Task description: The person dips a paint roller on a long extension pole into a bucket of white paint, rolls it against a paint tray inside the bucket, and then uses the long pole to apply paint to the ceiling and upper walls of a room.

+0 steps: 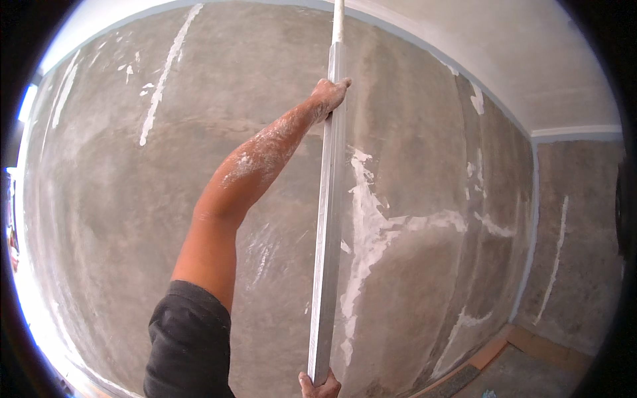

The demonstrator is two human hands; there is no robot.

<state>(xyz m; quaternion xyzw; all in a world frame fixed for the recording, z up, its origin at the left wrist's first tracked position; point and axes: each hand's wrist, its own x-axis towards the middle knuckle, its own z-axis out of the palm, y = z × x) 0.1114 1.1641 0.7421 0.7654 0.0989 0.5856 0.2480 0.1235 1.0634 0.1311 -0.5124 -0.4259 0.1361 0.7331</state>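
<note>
A long grey metal straightedge (pixel 325 219) stands nearly upright in front of the grey wall, leaning slightly so that its top is further right. High on it, my left hand (pixel 330 96) is closed around the bar, with the arm stretched up and white powder on the forearm. At the lower edge of the picture, my right hand (pixel 320 387) grips the bottom of the bar, only partly in view. Above the bar's top end runs a narrow pale strip (pixel 338 21); I cannot tell whether it belongs to the bar or the wall.
White filler patches (pixel 366 219) branch across the wall (pixel 405 298) right of the bar, and a white streak (pixel 162 79) marks its upper left. A side wall (pixel 577 245) meets it at right, below a white ceiling (pixel 504 53). Brown sheets (pixel 488 353) lie along the floor's edge.
</note>
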